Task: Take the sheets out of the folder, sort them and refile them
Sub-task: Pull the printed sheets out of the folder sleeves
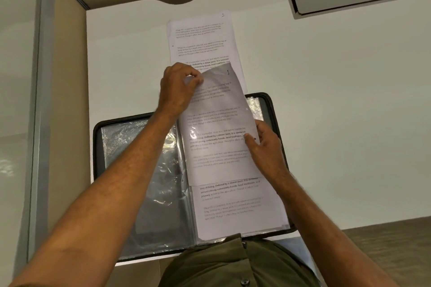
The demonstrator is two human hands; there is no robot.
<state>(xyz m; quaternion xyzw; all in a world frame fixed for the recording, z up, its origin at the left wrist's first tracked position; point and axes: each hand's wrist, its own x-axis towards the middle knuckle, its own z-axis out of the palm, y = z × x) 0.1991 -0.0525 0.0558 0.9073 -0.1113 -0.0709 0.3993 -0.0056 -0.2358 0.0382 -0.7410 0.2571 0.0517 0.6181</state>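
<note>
At the frame's bottom the open folder [140, 170] lies flat; above it the left hand [177, 91] pinches the raised sheet [219, 123] at its top corner, the right hand [265, 144] grips its edge, and that one-corner pull risks creasing or tearing it.

One open folder [268, 105] lies on one white table [326, 100], with three printed sheets in view, one flat on the table [203, 39], one held up [219, 123] and one in the folder [235, 207], plus two hands, left [177, 88] and right [265, 144].
</note>
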